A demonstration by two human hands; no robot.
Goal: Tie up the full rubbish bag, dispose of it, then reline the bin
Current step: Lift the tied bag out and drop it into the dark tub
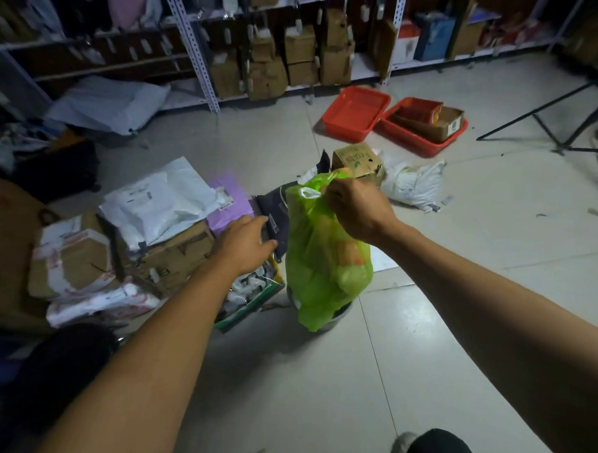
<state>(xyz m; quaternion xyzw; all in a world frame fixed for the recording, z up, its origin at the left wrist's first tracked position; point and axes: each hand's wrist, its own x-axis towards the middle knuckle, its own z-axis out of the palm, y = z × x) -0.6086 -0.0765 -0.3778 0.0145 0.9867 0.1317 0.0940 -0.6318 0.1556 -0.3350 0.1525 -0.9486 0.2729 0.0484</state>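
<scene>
A full, bright green rubbish bag [321, 256] hangs stretched above a small grey bin [332, 319] on the tiled floor, its bottom still inside the rim. My right hand [353, 210] is shut on the gathered top of the bag, with a white scrap poking out beside my fingers. My left hand [248, 244] hovers just left of the bag, fingers apart, holding nothing, over a dark parcel.
Parcels and cardboard boxes [168, 252] pile up at the left, with an open box of scraps [251, 297] beside the bin. A small carton [356, 162] and white sack [414, 183] lie behind. Two red trays [356, 110] and a tripod leg [543, 123] sit beyond, before shelving.
</scene>
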